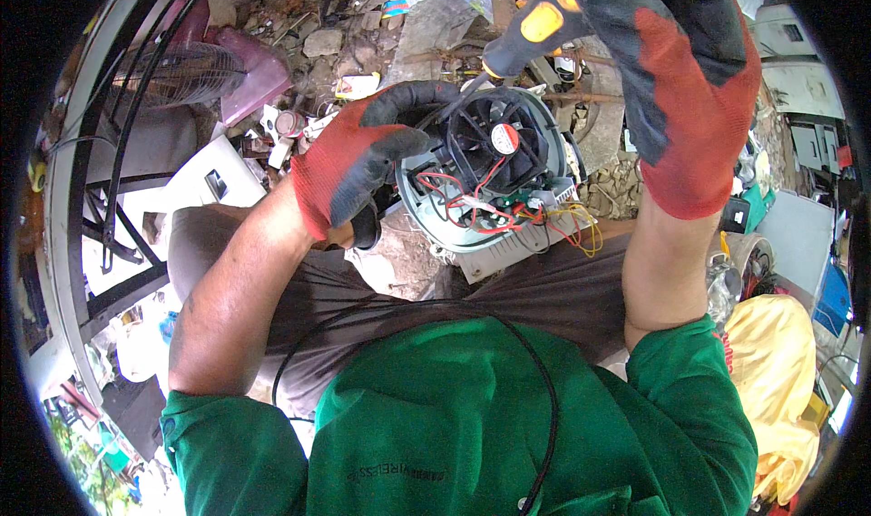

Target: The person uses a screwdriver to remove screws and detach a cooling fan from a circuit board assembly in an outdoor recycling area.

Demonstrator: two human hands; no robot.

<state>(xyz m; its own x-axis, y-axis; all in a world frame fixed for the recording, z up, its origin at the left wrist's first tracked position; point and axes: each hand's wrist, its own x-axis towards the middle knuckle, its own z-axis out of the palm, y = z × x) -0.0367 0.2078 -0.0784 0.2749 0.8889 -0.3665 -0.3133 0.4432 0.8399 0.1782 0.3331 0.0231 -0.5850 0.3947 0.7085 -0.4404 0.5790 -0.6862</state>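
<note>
Red-black gloved left hand (358, 153) grasps the left edge of a round, grey-black plastic fan unit (499, 144); gloved right hand (685, 76) clenches a yellow-black screwdriver (541, 24).

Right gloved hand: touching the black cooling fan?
Apart. The head view shows the right gloved hand up and to the right of the black cooling fan, ground visible between.

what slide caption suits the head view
Left hand on a fan unit, right hand gripping a screwdriver, both gloved.

Left hand (361, 153) curls while right hand (685, 85) grips.
</note>
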